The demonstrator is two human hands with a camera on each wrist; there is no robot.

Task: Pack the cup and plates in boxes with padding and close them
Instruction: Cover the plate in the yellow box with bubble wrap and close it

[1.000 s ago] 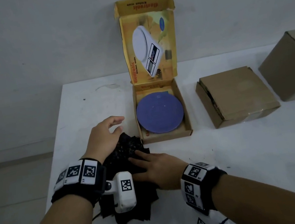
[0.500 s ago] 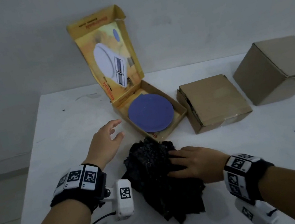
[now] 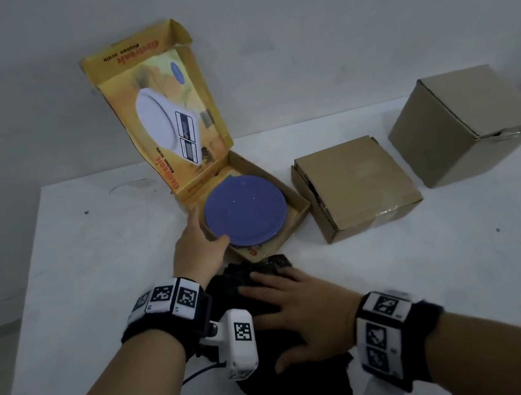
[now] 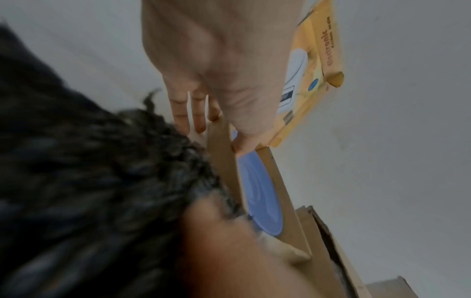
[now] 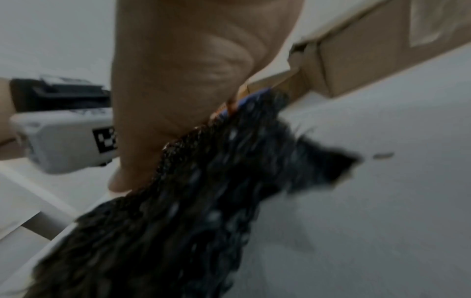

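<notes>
The left hand (image 3: 198, 243) grips the near-left wall of the open yellow box (image 3: 295, 222): thumb inside by the blue plate (image 3: 246, 215), fingers (image 4: 197, 113) straight down the outside. The plate lies flat in the box btm; the lid stands open w/ a kitchen-scale print. The right hand (image 3: 302, 312) lies flat, fingers spread, pressing on the black padding (image 3: 306, 387), which sits on the white tabletop (image 3: 472, 264) just in front of the box, touching its near corner. Right of the yellow box: a flat brown box (image 3: 354, 184), closed, then a taller brown box (image 3: 468, 122) well apart from the hands.
</notes>
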